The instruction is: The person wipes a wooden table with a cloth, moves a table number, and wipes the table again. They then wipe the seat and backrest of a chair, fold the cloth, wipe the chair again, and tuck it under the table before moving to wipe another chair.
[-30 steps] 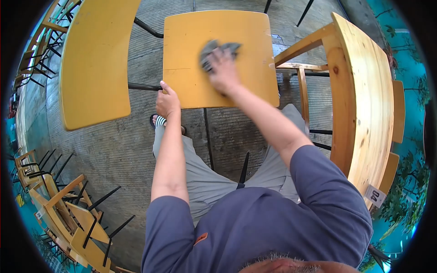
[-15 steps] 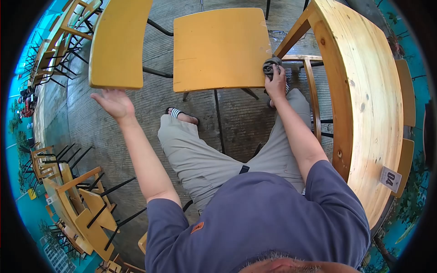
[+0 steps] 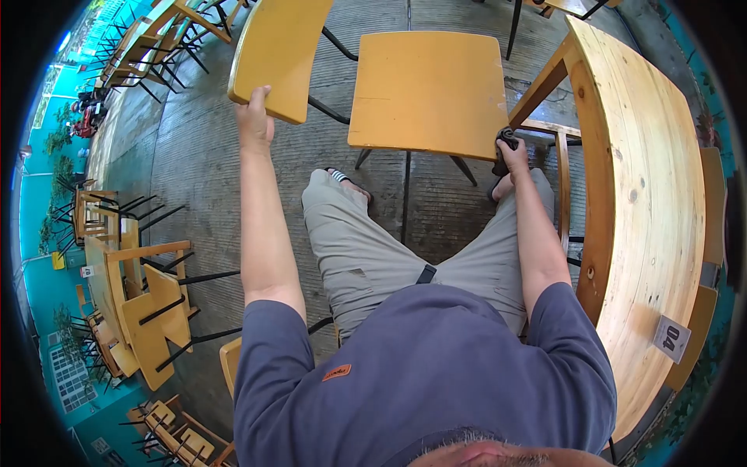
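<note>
Head-worn camera looks steeply down from above the torso.

Turquoise walls (image 3: 39, 272) are enclosing a ridged grey floor (image 3: 210, 156) that is shining wetly in patches; a pale wooden table (image 3: 650, 179) is standing at right, stacked chairs (image 3: 159, 311) crowding the left.

The yellow wooden chair stands with its squarish, lightly scratched seat (image 3: 429, 93) facing up and its curved backrest (image 3: 278, 58) off to the left on black metal legs, while the dark, bunched cloth (image 3: 505, 145) lies at the seat's near right corner.
</note>
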{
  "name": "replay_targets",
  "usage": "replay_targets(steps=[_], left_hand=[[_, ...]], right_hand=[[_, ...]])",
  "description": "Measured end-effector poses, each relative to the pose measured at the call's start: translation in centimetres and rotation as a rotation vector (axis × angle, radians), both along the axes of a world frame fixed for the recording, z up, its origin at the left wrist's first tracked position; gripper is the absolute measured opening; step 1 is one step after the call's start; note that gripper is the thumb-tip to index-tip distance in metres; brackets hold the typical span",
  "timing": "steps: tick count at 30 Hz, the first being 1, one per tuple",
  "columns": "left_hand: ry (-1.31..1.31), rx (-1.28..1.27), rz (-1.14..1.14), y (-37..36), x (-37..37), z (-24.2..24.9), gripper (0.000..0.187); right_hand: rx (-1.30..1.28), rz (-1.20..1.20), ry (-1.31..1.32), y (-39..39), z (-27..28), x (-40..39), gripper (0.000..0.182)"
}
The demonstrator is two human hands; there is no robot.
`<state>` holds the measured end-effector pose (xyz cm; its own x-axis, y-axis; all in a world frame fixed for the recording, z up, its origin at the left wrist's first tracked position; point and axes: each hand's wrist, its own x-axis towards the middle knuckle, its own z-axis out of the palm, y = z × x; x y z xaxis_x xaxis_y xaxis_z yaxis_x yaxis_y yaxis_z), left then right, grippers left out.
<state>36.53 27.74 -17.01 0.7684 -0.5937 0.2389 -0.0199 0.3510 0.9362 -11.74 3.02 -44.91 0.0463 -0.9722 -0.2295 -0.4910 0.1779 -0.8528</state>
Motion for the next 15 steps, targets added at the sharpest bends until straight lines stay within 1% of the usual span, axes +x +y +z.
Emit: replay_targets(steps=[2, 3, 5, 6, 8, 9, 11, 12, 13, 14, 15], left_hand=[[0.004, 0.000, -0.019, 1.5, -1.0, -0.5, 0.048], [0.016, 0.005, -0.012, 2.4, -1.9, -0.7, 0.048], [0.078, -0.002, 0.010, 3.8, -3.6, -0.2, 0.044], [0.089, -0.001, 0.018, 4.5, -4.3, 0.0, 0.044], [0.039, 0.051, 0.054, 5.9, -5.2, 0.4, 0.044], [0.047, 0.053, 0.065, 6.7, -4.9, 0.9, 0.044], [-0.087, 0.067, -0.089, 8.1, -3.4, 2.6, 0.054], [-0.193, 0.072, -0.026, 7.7, -3.6, 4.3, 0.058], [-0.296, 0.079, 0.038, 7.2, -3.6, 6.3, 0.062], [-0.392, 0.165, 0.012, 6.6, -3.0, 8.2, 0.064], [-0.490, 0.253, -0.017, 5.9, -2.0, 9.7, 0.066]], right_hand=[[-0.006, 0.012, 0.007, 0.3, -0.1, -0.7, 0.062], [0.020, 0.007, 0.073, 0.4, -0.2, -1.3, 0.062], [0.068, -0.015, 0.166, 1.5, 1.9, -1.5, 0.064], [0.068, -0.008, 0.178, 1.7, 1.8, -2.1, 0.064], [0.119, 0.084, 0.244, 1.7, 1.2, -3.1, 0.058], [0.120, 0.095, 0.253, 2.2, 1.5, -3.1, 0.058], [-0.081, 0.145, 0.537, 4.1, 2.4, -2.4, 0.051], [-0.082, 0.154, 0.542, 4.7, 2.5, -1.9, 0.051], [-0.270, 0.220, 0.598, 5.3, 2.5, -1.4, 0.050], [-0.461, 0.287, 0.649, 5.9, 2.5, -0.8, 0.049], [-0.428, 0.395, 0.691, 6.5, 3.5, 0.3, 0.055]])
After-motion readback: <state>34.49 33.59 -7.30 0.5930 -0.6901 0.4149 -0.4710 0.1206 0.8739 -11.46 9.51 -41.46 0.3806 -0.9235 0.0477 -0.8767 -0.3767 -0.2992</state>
